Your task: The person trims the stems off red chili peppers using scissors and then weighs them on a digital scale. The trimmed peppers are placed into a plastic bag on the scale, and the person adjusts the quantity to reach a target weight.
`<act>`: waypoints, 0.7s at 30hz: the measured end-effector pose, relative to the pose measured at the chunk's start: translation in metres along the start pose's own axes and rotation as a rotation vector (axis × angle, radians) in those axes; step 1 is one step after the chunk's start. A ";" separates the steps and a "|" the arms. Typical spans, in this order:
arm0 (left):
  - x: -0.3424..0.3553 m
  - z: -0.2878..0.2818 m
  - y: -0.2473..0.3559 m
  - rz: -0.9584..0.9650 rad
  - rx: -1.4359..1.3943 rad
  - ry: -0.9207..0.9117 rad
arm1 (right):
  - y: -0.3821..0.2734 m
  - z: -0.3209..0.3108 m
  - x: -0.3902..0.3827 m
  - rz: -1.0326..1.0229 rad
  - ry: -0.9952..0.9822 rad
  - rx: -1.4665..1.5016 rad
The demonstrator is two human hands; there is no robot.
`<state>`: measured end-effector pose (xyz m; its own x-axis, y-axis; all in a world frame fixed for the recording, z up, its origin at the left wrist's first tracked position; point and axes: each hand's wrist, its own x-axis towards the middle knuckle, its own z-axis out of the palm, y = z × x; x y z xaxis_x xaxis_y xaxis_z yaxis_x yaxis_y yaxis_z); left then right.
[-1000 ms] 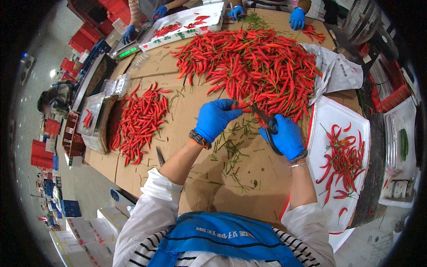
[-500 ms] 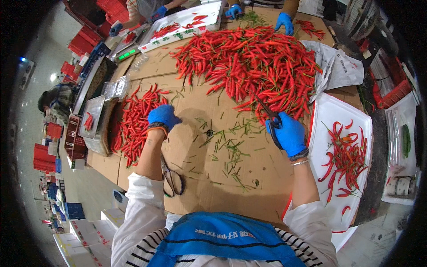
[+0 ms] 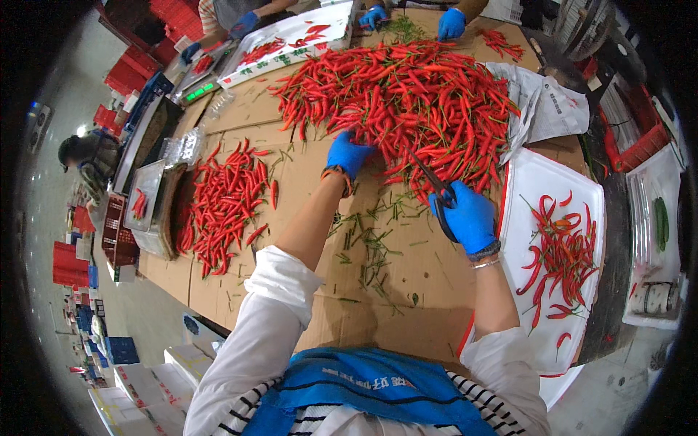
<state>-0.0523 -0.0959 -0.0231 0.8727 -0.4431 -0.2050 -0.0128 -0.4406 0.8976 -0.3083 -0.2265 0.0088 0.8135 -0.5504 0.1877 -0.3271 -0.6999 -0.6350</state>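
Note:
My blue-gloved left hand point(image 3: 350, 154) reaches into the lower edge of a big pile of red chillies point(image 3: 407, 87); its fingertips are partly hidden among them. My right hand point(image 3: 465, 219) grips dark-handled scissors point(image 3: 429, 174), their blades pointing up-left toward the pile. Loose green stem pieces point(image 3: 367, 254) lie on the cardboard below my hands. A smaller heap of chillies point(image 3: 225, 203), apparently without long stems, lies at the left. At my right is a white tray point(image 3: 527, 178) with stemmed chillies on it.
Co-workers' gloved hands point(image 3: 451, 25) work along the far edge near a white box point(image 3: 291, 58) and a scale point(image 3: 196, 91). Plastic clamshells point(image 3: 182, 149), crumpled paper point(image 3: 545, 109), a fan point(image 3: 582, 29) and red crates point(image 3: 640, 145) surround the work surface. A person point(image 3: 91, 167) bends at far left.
My left hand went from holding chilli at the pile to the left heap, then came back up to the pile. My right hand stays with the scissors.

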 end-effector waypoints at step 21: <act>-0.124 0.001 0.059 0.189 0.066 -0.086 | -0.021 -0.012 -0.001 -0.192 -0.012 -0.116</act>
<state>-0.1617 -0.0676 0.0555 0.8070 -0.5863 -0.0708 -0.2063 -0.3922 0.8965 -0.3085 -0.2169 0.0307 0.8716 -0.3972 0.2874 -0.2183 -0.8393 -0.4980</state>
